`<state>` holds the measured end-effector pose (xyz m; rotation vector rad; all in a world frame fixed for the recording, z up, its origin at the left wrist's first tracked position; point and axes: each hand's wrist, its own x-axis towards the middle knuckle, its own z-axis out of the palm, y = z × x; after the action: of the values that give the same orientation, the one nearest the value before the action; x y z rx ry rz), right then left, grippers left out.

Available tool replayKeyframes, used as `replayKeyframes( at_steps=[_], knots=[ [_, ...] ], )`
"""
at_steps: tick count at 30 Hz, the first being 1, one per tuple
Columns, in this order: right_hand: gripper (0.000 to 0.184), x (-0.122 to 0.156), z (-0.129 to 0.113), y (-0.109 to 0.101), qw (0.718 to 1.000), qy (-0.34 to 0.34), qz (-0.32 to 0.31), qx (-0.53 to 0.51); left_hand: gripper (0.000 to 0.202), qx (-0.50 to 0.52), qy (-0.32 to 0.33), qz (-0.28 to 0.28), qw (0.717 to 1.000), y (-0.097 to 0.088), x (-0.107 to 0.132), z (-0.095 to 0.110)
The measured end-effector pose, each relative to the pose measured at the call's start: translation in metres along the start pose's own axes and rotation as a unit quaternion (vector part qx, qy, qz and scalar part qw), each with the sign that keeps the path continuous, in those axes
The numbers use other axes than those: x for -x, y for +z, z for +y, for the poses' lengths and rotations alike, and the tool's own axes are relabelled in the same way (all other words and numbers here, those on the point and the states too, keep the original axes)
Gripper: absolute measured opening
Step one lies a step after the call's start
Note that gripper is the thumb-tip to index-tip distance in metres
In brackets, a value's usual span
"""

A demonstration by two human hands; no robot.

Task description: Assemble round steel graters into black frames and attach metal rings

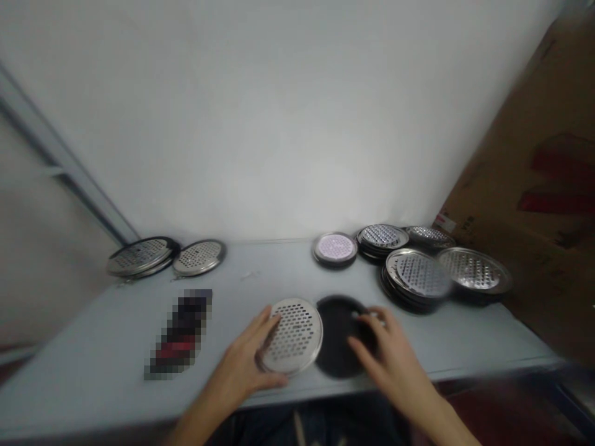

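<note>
A person's left hand (pixel 239 359) holds a perforated steel disc (pixel 295 337) near the front edge of a pale worktop (pixel 260 266), its fingers (pixel 264 328) curled closed over the rim. Touching that disc on its right, a round black disc (pixel 337 337) lies under the right hand (pixel 390 353), whose fingers (pixel 372 322) are spread and curved over it; how firm their hold is cannot be told. Farther right stand a stack of steel discs (pixel 413 279) and other perforated discs (pixel 471 269), backed by a cardboard box (pixel 534 186). To the left lie a pixelated object (pixel 179 334) and two more perforated discs (pixel 142 257) against a white wall (pixel 279 111).
</note>
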<state>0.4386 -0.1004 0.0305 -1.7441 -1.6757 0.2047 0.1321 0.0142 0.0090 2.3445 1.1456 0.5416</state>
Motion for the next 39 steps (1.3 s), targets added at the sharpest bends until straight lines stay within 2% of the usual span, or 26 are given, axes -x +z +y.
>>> replayKeyframes(
  at_steps=[2, 5, 9, 11, 15, 20, 26, 29, 31, 33, 35, 38, 39],
  knots=[
    [0.039, 0.007, -0.014, 0.004, 0.997, -0.001, -0.055, -0.045, 0.110, 0.005, 0.005, 0.002, 1.000, 0.002, 0.003, 0.003],
    [0.059, 0.010, -0.022, 0.012, 0.993, -0.005, -0.089, -0.078, 0.109, 0.002, 0.014, 0.013, 1.000, 0.009, 0.007, 0.006],
    [0.091, 0.003, -0.015, 0.012, 0.979, -0.015, -0.149, -0.141, 0.108, 0.003, 0.017, 0.028, 0.999, 0.017, 0.008, 0.009],
    [0.096, -0.002, -0.009, 0.010, 0.969, -0.017, -0.172, -0.175, 0.110, 0.011, 0.019, 0.028, 0.999, 0.018, 0.006, 0.012],
    [0.093, -0.007, 0.003, 0.013, 0.969, -0.024, -0.154, -0.191, 0.115, 0.031, 0.022, -0.002, 0.999, 0.009, -0.001, 0.015],
    [0.101, -0.009, 0.012, 0.022, 0.971, -0.064, -0.143, -0.183, 0.105, 0.078, -0.010, -0.037, 0.996, -0.014, -0.011, 0.017],
    [0.114, -0.010, 0.008, 0.035, 0.977, -0.071, -0.099, -0.175, 0.098, 0.113, -0.033, -0.047, 0.992, -0.008, -0.021, 0.026],
    [0.110, -0.010, 0.007, 0.039, 0.978, -0.064, -0.108, -0.166, 0.095, 0.113, -0.030, -0.066, 0.991, -0.009, -0.021, 0.032],
    [0.105, -0.008, 0.007, 0.040, 0.980, -0.062, -0.114, -0.154, 0.089, 0.114, -0.012, -0.089, 0.989, -0.017, -0.023, 0.033],
    [0.103, -0.005, 0.008, 0.043, 0.983, -0.068, -0.109, -0.134, 0.073, 0.110, 0.012, -0.110, 0.988, -0.029, -0.031, 0.027],
    [0.102, -0.002, 0.010, 0.046, 0.986, -0.084, -0.092, -0.108, 0.051, 0.078, 0.017, -0.094, 0.992, -0.044, -0.048, 0.012],
    [0.100, 0.000, 0.015, 0.051, 0.985, -0.135, -0.081, -0.065, 0.036, -0.049, -0.040, 0.022, 0.998, -0.066, -0.083, -0.022],
    [0.101, 0.001, 0.017, 0.052, 0.983, -0.153, -0.082, -0.052, 0.035, -0.069, -0.057, 0.042, 0.995, -0.072, -0.094, -0.034]
  ],
)
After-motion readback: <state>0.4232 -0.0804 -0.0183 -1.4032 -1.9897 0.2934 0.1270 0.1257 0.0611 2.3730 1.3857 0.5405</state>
